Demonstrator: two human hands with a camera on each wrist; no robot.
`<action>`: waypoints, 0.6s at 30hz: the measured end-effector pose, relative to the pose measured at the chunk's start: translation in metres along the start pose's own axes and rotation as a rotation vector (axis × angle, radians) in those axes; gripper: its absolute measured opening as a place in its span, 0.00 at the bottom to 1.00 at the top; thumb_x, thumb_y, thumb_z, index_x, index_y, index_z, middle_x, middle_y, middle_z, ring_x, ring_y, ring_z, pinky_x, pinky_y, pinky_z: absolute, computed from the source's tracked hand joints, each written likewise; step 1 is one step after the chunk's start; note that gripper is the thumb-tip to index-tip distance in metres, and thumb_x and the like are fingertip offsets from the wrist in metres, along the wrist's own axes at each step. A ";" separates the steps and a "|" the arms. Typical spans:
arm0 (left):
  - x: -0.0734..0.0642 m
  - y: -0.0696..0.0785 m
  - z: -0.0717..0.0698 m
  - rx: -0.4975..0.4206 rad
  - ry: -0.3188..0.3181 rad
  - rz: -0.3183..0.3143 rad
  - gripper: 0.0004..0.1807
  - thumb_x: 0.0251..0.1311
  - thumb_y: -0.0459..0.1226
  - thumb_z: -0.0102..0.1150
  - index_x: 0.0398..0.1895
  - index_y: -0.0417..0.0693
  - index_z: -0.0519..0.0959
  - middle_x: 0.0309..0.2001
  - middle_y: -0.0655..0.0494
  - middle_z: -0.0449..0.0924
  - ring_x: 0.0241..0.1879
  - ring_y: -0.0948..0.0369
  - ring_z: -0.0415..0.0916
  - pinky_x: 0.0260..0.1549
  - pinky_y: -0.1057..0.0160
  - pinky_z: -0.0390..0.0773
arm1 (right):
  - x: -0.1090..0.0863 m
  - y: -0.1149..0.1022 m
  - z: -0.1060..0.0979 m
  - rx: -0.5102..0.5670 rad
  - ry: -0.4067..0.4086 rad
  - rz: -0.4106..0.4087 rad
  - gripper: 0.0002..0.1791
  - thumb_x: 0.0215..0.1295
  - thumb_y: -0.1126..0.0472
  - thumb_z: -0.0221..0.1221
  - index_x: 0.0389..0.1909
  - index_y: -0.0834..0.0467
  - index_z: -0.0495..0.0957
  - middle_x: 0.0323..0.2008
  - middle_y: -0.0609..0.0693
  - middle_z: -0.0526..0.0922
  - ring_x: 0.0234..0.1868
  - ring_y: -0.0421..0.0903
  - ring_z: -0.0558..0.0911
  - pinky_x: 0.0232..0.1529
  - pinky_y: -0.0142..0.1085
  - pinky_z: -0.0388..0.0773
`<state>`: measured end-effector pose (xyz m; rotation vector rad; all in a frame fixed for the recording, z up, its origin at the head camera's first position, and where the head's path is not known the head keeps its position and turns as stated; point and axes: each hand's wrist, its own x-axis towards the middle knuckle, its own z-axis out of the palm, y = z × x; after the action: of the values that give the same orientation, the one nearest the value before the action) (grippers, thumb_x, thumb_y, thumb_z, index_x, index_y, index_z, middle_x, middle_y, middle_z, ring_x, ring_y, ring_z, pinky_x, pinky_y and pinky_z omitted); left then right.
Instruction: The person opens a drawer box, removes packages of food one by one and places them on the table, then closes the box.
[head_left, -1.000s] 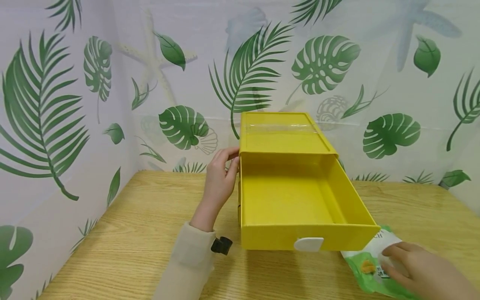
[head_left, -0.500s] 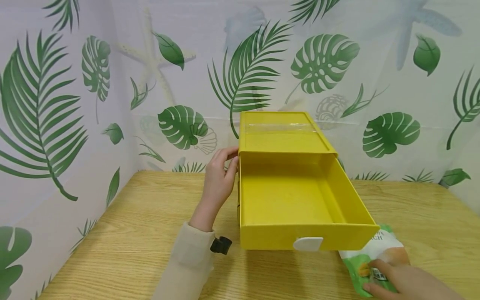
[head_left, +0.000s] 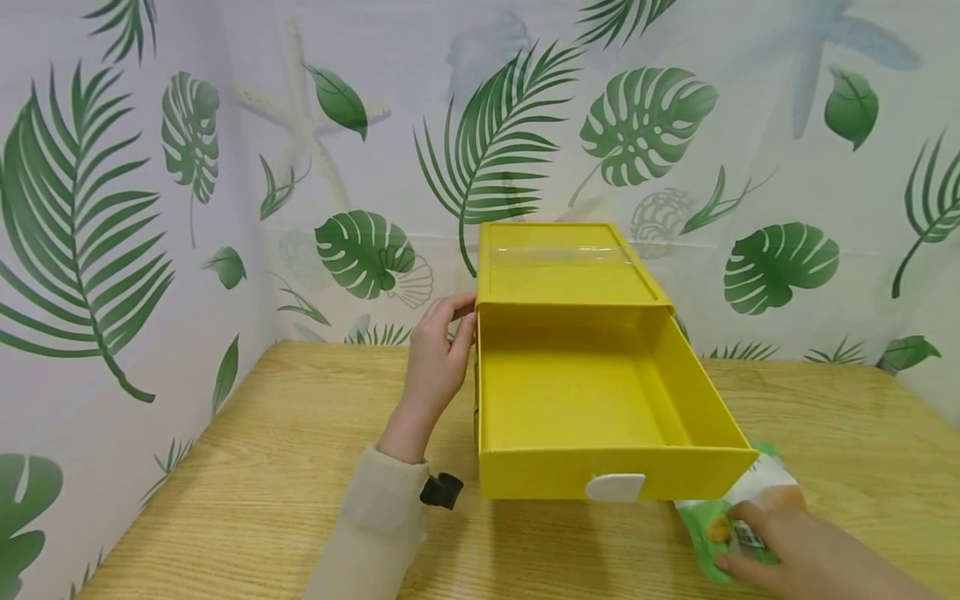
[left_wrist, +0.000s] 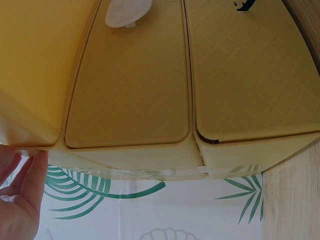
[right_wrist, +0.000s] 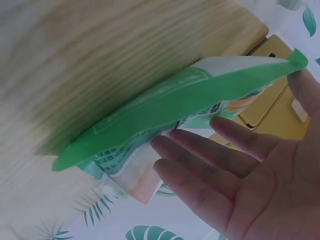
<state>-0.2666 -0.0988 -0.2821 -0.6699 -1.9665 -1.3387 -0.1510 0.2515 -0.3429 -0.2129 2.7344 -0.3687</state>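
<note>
A yellow drawer box (head_left: 562, 275) stands on the table with its top drawer (head_left: 611, 475) pulled out; the drawer's inside is bare. My left hand (head_left: 438, 358) rests its fingertips against the box's upper left side. In the left wrist view, those fingers (left_wrist: 32, 180) touch the casing's edge beside two closed drawer fronts (left_wrist: 132, 90). To the right, partly hidden under the drawer's front corner, a green and white snack bag (head_left: 705, 542) is pinched between thumb and fingers of my right hand (head_left: 802, 542). The right wrist view shows the fingers along the bag's printed face.
A white pull tab (head_left: 615, 487) sits on the open drawer's front. The wood-grain table (head_left: 300, 467) runs back to a leaf-printed sheet (head_left: 360, 150). Clear tape (head_left: 558, 254) crosses the box top.
My right hand has moved left over the bag and closed its fingers on it; the bag has shifted slightly up and left. The left hand stays in place on the box.
</note>
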 end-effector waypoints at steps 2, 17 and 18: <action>0.000 0.000 0.000 -0.002 0.002 0.000 0.11 0.60 0.28 0.47 0.45 0.31 0.72 0.41 0.42 0.73 0.41 0.53 0.72 0.26 0.64 0.78 | 0.002 0.001 -0.002 0.012 0.051 -0.075 0.35 0.49 0.36 0.56 0.50 0.58 0.68 0.46 0.52 0.72 0.38 0.47 0.72 0.37 0.51 0.73; 0.001 -0.002 0.000 -0.007 0.003 0.001 0.12 0.60 0.27 0.47 0.45 0.31 0.72 0.41 0.42 0.73 0.41 0.53 0.73 0.26 0.64 0.78 | 0.042 0.008 -0.018 0.032 0.297 -0.696 0.15 0.54 0.55 0.61 0.42 0.45 0.68 0.35 0.35 0.68 0.35 0.32 0.68 0.28 0.31 0.71; 0.001 -0.002 0.001 -0.007 0.002 0.001 0.12 0.60 0.27 0.47 0.46 0.31 0.72 0.41 0.42 0.73 0.42 0.53 0.73 0.26 0.64 0.78 | 0.044 0.007 -0.020 0.055 0.263 -0.706 0.12 0.56 0.56 0.60 0.39 0.45 0.69 0.32 0.34 0.68 0.33 0.32 0.68 0.26 0.30 0.69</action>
<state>-0.2683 -0.0988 -0.2826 -0.6724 -1.9605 -1.3456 -0.1992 0.2541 -0.3422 -1.2000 2.8083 -0.6934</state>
